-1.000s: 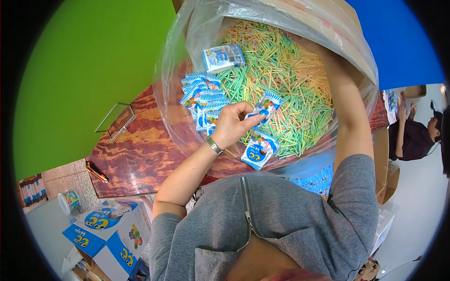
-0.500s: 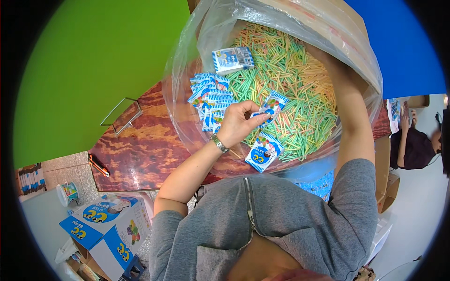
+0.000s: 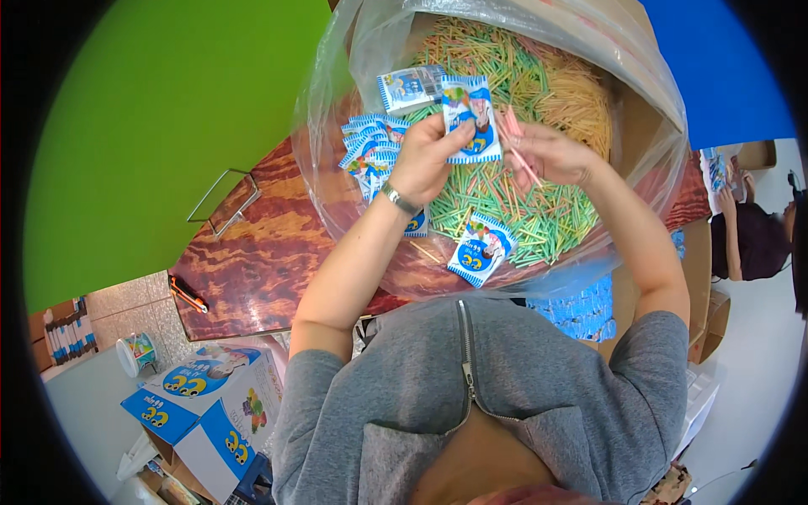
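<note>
My left hand (image 3: 421,162) pinches a blue-and-white packet (image 3: 471,101) by its side, thumb on its front, and holds it upright. Close to the packet's right side, my right hand (image 3: 560,158) has its fingers closed on a few thin pink sticks (image 3: 513,128). Both hands are above a heap of thin green, yellow and pink sticks (image 3: 539,223) in a large clear plastic bag (image 3: 324,139). Similar packets (image 3: 370,150) overlap in a pile left of the heap. Another packet (image 3: 481,248) lies at its near edge, and a fatter one (image 3: 404,90) lies behind my left hand.
The bag rests on a red-brown wood-patterned table (image 3: 261,282), bearing a wire frame (image 3: 227,202) and an orange-black cutter (image 3: 188,295). A printed carton (image 3: 206,412) stands lower left. Blue packets (image 3: 576,313) lie below the table's near edge. Another person (image 3: 745,240) is at far right.
My right hand has come out from under the bag's far right flap, with pink sticks in it. My left hand has lifted the packet up and away from the heap.
</note>
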### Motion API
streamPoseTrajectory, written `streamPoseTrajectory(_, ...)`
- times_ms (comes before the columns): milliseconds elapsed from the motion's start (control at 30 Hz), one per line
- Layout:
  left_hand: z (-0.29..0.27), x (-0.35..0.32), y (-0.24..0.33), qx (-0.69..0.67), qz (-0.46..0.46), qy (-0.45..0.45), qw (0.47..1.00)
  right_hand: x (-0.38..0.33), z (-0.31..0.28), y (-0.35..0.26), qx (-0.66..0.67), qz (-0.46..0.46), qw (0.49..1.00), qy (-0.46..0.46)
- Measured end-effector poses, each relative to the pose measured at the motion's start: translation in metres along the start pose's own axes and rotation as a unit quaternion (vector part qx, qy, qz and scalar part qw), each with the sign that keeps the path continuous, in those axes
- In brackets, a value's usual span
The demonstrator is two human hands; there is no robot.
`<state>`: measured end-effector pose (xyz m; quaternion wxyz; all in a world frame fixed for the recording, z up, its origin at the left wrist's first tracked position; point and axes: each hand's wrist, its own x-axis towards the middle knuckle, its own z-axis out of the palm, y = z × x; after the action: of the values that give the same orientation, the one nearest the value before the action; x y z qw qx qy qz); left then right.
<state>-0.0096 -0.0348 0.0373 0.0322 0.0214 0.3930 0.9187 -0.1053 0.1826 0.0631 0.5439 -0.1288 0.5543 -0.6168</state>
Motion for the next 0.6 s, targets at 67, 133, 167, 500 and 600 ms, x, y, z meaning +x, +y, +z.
streamPoseTrajectory(67,-0.004,0.007,-0.004,-0.001,-0.018,-0.018,1.0,0.003,0.008,0.015,0.087,0.014,0.994,-0.059)
streamPoseTrajectory(133,-0.007,0.006,-0.006,0.025,-0.058,-0.046,0.997,0.006,0.013,0.023,0.109,0.025,0.993,-0.043)
streamPoseTrajectory(167,-0.007,0.005,-0.006,0.026,-0.06,-0.048,0.997,0.007,0.015,0.027,0.129,0.036,0.991,-0.026)
streamPoseTrajectory(500,-0.02,-0.026,0.006,0.248,0.064,0.093,0.962,-0.016,0.052,-0.015,-0.041,0.031,0.997,0.049)
streamPoseTrajectory(600,-0.026,-0.037,0.0,0.397,0.125,0.134,0.899,-0.028,0.056,-0.058,-0.355,-0.024,0.932,0.065)
